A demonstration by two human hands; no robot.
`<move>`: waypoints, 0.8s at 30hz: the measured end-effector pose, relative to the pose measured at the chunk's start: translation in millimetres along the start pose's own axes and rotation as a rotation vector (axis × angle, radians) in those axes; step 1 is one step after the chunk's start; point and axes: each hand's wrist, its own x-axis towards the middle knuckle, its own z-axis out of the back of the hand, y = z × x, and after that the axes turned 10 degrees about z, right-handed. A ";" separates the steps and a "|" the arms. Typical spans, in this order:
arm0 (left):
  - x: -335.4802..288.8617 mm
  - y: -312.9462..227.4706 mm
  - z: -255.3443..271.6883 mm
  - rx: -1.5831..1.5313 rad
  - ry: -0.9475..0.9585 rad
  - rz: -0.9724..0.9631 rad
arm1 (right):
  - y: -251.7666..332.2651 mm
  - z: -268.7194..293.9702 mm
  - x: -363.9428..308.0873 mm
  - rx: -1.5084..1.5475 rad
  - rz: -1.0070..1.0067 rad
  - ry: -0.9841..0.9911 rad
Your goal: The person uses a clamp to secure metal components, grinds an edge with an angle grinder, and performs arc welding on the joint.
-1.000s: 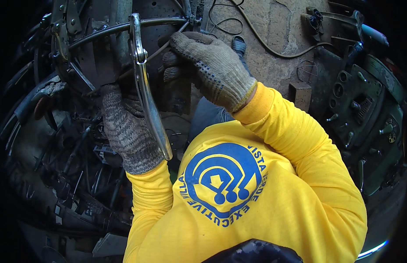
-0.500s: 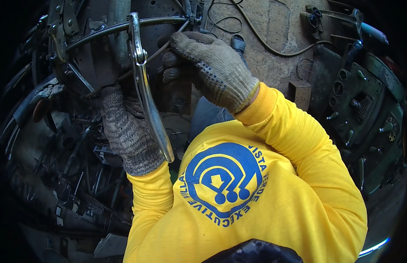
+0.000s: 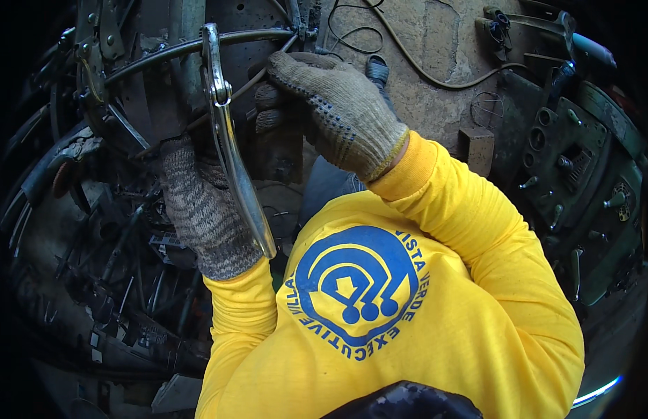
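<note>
We see two gloved hands at work on a dark metal frame (image 3: pixel 163 52) of curved rods. Our left hand (image 3: pixel 201 209), in a mottled grey knit glove, is closed around the lower handles of shiny locking pliers (image 3: pixel 229 146); the handles run down past the knuckles and end just beside the wrist, while the pliers' head sits well above the fingers, clamped at a thin curved rod (image 3: pixel 254 35) of the frame. Our right hand (image 3: pixel 338 112), in a tan dotted glove, lies just right of the pliers, its fingers (image 3: pixel 268 105) curled down onto dark metal beside the pliers' shaft; we cannot tell exactly what they grip, since the fingertips are hidden in shadow. The pliers thus stand between the two hands, nearly upright and tilted slightly, touching the left fingers and close to the right ones. Yellow sleeves (image 3: pixel 470 230) cover both forearms. A cable (image 3: pixel 421 77) loops over the rough wall beyond the right fingers, and dark scrap parts (image 3: pixel 121 279) lie below the left hand.
</note>
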 end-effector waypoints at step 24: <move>0.8 -3.0 0.7 -0.034 0.014 0.023 | -13.2 10.1 5.0 -0.058 0.155 0.090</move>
